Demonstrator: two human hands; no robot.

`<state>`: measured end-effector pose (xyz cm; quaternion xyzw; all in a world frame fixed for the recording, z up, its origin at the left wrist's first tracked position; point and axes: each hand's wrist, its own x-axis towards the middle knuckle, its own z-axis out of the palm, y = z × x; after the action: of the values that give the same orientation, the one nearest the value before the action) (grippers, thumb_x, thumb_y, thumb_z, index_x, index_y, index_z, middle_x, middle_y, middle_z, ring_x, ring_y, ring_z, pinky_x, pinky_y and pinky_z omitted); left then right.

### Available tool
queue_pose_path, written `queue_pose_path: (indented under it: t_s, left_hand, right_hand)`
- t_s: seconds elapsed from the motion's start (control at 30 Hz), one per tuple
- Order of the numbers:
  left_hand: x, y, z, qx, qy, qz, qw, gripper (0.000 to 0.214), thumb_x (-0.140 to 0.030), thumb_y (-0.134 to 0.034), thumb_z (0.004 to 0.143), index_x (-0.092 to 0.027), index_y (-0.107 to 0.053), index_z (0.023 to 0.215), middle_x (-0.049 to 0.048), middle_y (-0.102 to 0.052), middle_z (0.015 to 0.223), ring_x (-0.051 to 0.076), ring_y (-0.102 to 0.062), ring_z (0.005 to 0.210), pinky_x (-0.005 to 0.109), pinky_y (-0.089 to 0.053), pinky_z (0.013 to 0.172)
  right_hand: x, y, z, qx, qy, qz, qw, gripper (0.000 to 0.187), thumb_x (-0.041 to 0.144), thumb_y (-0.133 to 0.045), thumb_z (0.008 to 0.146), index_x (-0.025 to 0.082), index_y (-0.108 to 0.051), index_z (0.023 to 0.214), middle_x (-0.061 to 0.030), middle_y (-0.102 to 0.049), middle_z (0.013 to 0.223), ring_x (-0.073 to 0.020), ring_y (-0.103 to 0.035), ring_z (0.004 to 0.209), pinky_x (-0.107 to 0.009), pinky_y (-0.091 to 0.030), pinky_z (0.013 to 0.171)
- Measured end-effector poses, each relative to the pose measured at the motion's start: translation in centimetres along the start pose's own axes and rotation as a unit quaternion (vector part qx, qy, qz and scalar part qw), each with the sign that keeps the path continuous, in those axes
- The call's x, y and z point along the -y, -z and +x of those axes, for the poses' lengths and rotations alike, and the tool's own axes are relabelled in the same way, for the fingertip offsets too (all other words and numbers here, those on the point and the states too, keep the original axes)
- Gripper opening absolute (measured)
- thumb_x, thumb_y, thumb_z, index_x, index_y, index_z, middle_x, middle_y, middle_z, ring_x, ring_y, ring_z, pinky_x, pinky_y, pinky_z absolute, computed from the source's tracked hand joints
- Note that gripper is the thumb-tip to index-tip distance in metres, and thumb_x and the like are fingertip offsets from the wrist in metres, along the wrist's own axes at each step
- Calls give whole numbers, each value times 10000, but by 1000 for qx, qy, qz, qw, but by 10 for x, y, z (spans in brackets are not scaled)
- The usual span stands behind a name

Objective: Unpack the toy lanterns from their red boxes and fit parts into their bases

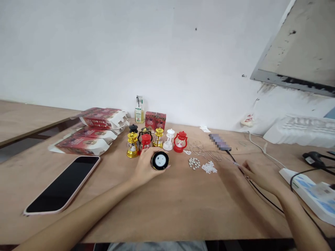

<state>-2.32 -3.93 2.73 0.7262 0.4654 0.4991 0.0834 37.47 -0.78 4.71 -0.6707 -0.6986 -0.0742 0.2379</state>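
My left hand [147,168] is wrapped around a small lantern [160,160], tipped so its round black base with a white disc faces me. Out to the right, my right hand [258,176] is closed in a pinch above the black cable [265,198]. A slim, pale, pointed thing [235,163] sticks out leftward from its fingertips; its kind is too small to tell. Behind my left hand stand several small lanterns, among them a gold lantern [133,148], a white lantern [169,141] and a red lantern [180,143]. Between my hands lie round button cells [194,163] and white pieces [209,167].
Flattened red boxes [83,141] and a phone [62,184] lie at left. Two upright red boxes [155,120] and a bottle [139,112] stand by the wall. Thin wire pieces [201,150] lie mid-table; a white power strip [309,191] sits at right.
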Motion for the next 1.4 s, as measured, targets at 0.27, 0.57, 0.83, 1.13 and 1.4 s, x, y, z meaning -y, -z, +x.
queue_pose_path:
  t_s: [0.27, 0.57, 0.83, 1.13, 1.4]
  left_hand:
    - [4, 0, -2, 44, -78, 72, 993, 345, -300, -679, 704, -226, -528, 1005, 18, -645, 1013, 202, -568, 945, 342, -344, 864]
    - [2, 1, -6, 88, -134, 131, 978, 330, -257, -644, 719, -209, -526, 1023, -6, -663, 985, 161, -575, 902, 308, -319, 831]
    - [5, 2, -6, 77, -165, 175, 968, 387, -260, -632, 716, -176, -507, 1072, 21, -671, 970, 180, -567, 843, 318, -299, 777]
    - [-3, -2, -9, 93, -246, 212, 941, 340, -306, -550, 807, -149, -501, 1105, 53, -678, 967, 180, -559, 783, 335, -285, 711]
    - [-9, -4, -12, 89, -280, 206, 933, 310, -318, -518, 818, -134, -506, 1065, 61, -678, 932, 180, -552, 749, 339, -290, 687]
  right_hand:
    - [90, -1, 19, 0, -54, 441, 896, 454, 585, -639, 655, 159, -607, 810, 35, -483, 531, -105, -451, 467, -234, -361, 442]
    - [195, -43, -15, 93, -51, 735, 670, 394, 566, -575, 745, 181, -570, 827, 21, -576, 579, -101, -510, 472, -230, -429, 457]
    - [180, -46, -18, -37, -76, 723, 685, 362, 512, -501, 796, 200, -438, 623, 47, -482, 518, -94, -476, 433, -211, -362, 407]
    - [199, -41, -42, 134, 145, 461, 865, 154, 336, -610, 777, 198, -543, 759, 38, -542, 670, -92, -448, 565, -210, -342, 536]
    - [205, -58, -43, 161, 143, 494, 842, 200, 345, -651, 736, 195, -520, 756, 49, -501, 662, -92, -407, 576, -208, -326, 543]
